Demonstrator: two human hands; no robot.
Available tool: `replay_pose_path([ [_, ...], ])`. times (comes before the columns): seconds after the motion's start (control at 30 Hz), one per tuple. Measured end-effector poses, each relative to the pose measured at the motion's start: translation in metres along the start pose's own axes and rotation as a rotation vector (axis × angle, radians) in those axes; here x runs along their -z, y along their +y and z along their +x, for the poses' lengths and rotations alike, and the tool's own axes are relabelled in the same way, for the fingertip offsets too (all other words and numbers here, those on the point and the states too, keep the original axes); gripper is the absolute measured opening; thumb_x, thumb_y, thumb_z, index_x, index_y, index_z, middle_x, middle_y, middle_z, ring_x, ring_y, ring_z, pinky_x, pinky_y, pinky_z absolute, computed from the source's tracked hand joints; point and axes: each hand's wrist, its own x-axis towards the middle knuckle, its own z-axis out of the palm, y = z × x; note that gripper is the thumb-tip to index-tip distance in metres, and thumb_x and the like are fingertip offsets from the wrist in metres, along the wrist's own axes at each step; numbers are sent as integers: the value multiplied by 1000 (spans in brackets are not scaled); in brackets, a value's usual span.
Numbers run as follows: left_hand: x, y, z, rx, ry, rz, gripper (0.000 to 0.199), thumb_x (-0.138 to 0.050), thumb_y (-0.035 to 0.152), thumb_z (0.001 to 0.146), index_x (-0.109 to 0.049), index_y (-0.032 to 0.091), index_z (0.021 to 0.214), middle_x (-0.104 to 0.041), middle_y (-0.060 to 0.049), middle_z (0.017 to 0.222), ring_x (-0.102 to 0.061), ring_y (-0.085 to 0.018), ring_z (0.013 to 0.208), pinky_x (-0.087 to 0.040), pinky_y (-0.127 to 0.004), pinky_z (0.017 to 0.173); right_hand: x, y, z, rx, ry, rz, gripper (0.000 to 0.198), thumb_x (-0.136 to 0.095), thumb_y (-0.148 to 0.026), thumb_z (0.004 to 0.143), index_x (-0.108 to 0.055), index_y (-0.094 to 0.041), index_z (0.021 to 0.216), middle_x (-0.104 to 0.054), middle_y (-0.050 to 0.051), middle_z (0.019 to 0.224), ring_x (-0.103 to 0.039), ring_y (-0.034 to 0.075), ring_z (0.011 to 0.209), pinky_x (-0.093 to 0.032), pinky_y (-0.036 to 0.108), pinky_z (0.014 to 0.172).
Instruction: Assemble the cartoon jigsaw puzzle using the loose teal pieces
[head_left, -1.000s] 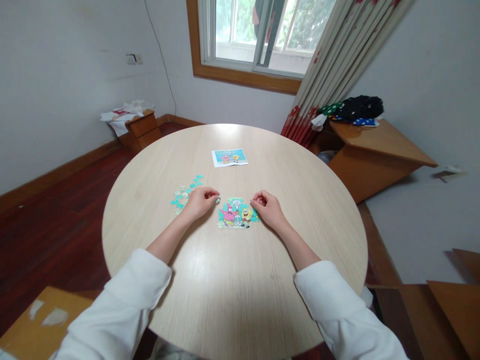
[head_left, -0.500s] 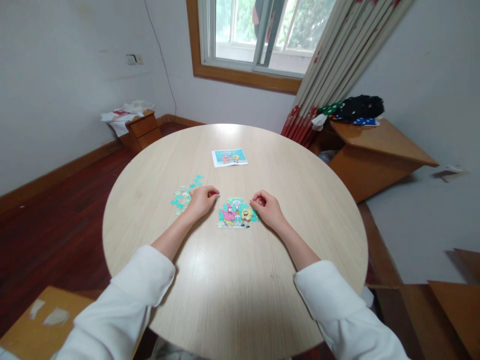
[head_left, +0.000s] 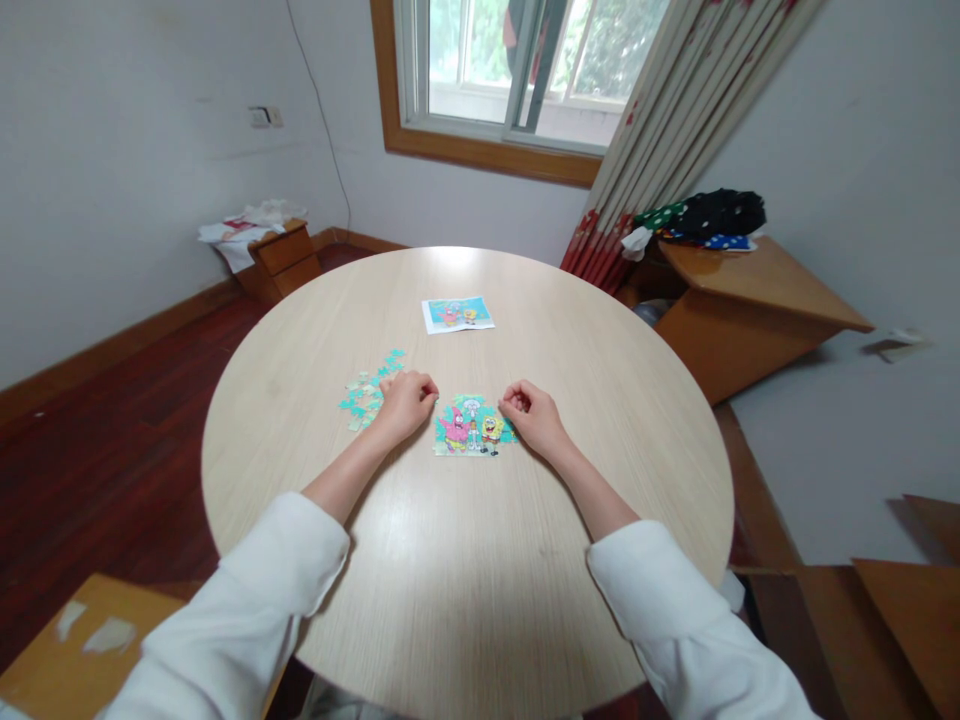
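A partly joined jigsaw puzzle point(head_left: 469, 430) with cartoon figures lies flat on the round table between my hands. My left hand point(head_left: 409, 402) is closed in a pinch at the puzzle's upper left, a small bit of a teal puzzle piece showing at its fingertips. Under and beyond that hand spread several loose puzzle pieces point(head_left: 365, 395) in teal and pale green. My right hand point(head_left: 534, 413) has thumb and forefinger pressed together by the puzzle's upper right edge. Whatever those right fingers may hold is hidden.
Farther back on the round table point(head_left: 480, 580) lies a printed reference picture point(head_left: 459, 314) of the same figures. Wooden cabinets stand beyond the table, one with white cloth point(head_left: 251, 225), one with dark dotted cloth point(head_left: 716, 215). A wooden stool point(head_left: 90, 650) is at the lower left.
My left fingertips have dipped slightly toward the tabletop beside the puzzle. My right hand stays about where it was, and the whole view has shifted a little.
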Motion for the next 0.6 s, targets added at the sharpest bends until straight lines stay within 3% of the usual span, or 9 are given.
replay_pose_path([
  [0.43,3,3,-3,40,54,10,15,-49,18,76,-64,17,71,-67,-7,83,-58,-25,88,-32,-39,81,0,2,0,0,0,0,12,-58,-30,66,-52,-20,67,-44,-5,55,-40,11,52,-32,26,52],
  [0.6,19,-15,4,179,155,-34,15,-50,21,77,-64,17,73,-68,-5,85,-59,-22,84,-32,-38,82,0,2,0,-5,-3,3,13,-58,-31,66,-52,-19,67,-45,-5,56,-40,11,53,-32,25,52],
])
